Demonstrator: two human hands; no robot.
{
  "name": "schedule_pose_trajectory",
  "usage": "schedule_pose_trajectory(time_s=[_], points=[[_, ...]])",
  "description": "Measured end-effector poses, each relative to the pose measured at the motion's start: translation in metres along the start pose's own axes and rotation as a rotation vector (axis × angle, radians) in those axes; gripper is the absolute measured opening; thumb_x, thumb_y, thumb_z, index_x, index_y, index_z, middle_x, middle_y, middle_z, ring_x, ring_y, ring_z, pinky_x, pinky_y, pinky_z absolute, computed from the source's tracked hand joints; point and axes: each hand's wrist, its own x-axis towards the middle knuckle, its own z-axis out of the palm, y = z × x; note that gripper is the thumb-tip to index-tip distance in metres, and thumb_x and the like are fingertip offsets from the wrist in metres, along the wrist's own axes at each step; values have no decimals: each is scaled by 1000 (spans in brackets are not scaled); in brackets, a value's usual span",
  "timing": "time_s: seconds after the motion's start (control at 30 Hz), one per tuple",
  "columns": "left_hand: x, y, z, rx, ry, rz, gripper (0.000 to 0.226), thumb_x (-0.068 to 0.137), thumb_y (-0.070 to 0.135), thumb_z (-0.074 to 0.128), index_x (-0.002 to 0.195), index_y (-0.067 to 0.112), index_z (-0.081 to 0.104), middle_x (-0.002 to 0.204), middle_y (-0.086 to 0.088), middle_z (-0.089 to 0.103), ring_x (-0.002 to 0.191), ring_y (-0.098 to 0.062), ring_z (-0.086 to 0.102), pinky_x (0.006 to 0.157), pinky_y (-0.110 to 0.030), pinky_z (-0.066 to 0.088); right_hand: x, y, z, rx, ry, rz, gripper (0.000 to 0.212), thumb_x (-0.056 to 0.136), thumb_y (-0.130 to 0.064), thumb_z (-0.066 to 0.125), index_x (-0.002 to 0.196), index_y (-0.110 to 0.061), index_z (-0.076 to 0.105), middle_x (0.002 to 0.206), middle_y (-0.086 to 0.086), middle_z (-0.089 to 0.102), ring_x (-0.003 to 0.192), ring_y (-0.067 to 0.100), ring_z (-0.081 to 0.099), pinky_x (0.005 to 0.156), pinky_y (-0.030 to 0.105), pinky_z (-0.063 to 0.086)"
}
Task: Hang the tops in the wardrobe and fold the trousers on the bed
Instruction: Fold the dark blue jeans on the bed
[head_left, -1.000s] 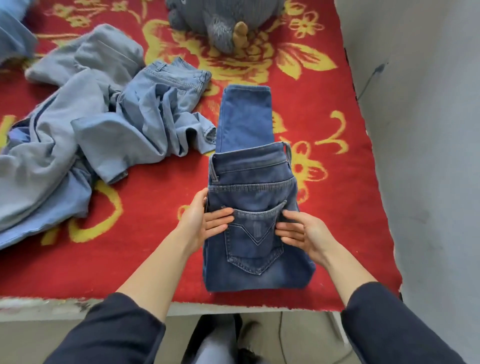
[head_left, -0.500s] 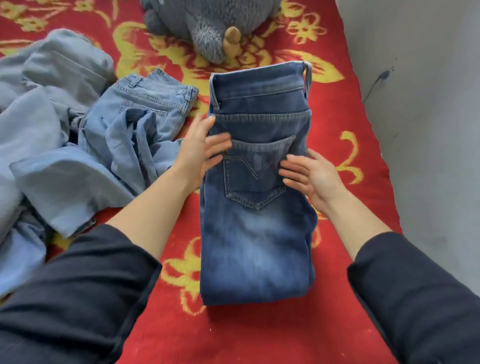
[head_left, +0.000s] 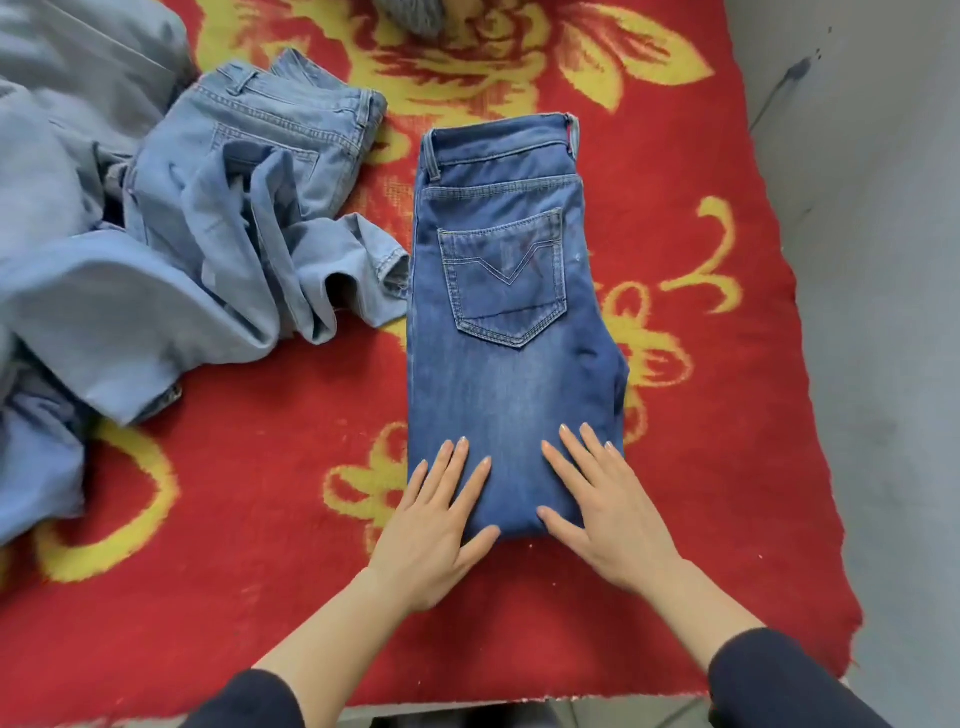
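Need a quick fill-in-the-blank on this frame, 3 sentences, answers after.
1. Both hands, left hand and right hand, lie flat on the ____ end of the folded dark jeans.
2. The back pocket on the dark jeans faces ____.
3. The crumpled light jeans lie to the ____ of the dark jeans on the red blanket.

Answers: near; up; left

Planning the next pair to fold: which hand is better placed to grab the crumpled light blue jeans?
Left. The left hand lies flat on the folded dark blue jeans, on the side nearest the crumpled light blue jeans; the right hand would have to cross over.
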Motion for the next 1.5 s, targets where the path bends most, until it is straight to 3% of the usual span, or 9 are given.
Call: schedule_pose_trajectory(time_s=[0.23,0.37,0.47,0.6,0.7,0.77,1.0,1.33,1.5], points=[[-9,-5,11,187,-14,28,106,47,6,67,147,16,35,149,-28,31,139,-41,29,114,-46,26,-10,18,16,-263,-198,-142,109,58,-47,83,147,-9,33,152,11,37,140,27,37,113,42,25],[-1,5,17,338,45,4,70,69,-5,40,136,9,51,134,-35,47,125,-46,47,100,-51,45,-4,6,23,-248,-118,-44,91,54,-20,89,136,-4,53,141,12,52,129,27,51,104,45,42],[7,20,-6,299,25,-42,68,74,-10,42,138,12,50,134,-32,48,123,-43,51,100,-45,44,1,0,6,-242,-158,-72,70,84,-21,68,146,-10,39,153,8,37,142,22,34,117,39,23],[19,22,-57,77,-273,-113,47,89,14,46,132,32,52,128,-9,59,116,-31,54,87,-34,42,5,-2,-40,-51,-359,13,50,94,-26,48,144,-24,42,150,2,41,138,21,39,111,34,30],[11,32,-88,-27,-423,-45,13,78,9,48,83,17,57,82,-2,66,83,-30,59,65,-30,38,-7,-9,-63,40,-484,-2,10,87,-27,53,83,-23,61,97,4,70,94,25,64,69,32,42],[0,43,-93,-121,-622,-83,14,74,5,47,75,17,54,64,3,56,71,-24,53,59,-27,37,-18,-12,-67,125,-641,45,24,82,-27,59,62,-18,50,66,1,64,65,18,60,57,29,38],[-40,65,-62,-625,-1240,-257,23,65,-2,58,68,20,63,60,7,58,64,-15,54,57,-23,42,-57,-21,-63,478,-1354,374,11,70,-21,76,74,-17,67,54,-7,64,54,10,60,52,19,48],[44,11,-141,-789,-503,-331,12,61,22,59,63,13,51,68,-6,39,66,-18,32,63,-37,25,45,31,-120,703,-609,404,55,38,-34,74,80,1,68,78,-1,64,77,14,60,73,30,42],[74,4,-126,-831,-150,-374,17,73,16,58,86,24,67,76,-10,65,62,-21,54,57,-37,45,78,40,-118,691,-408,439,14,61,-7,76,75,-9,73,72,4,65,71,17,59,67,29,45]])
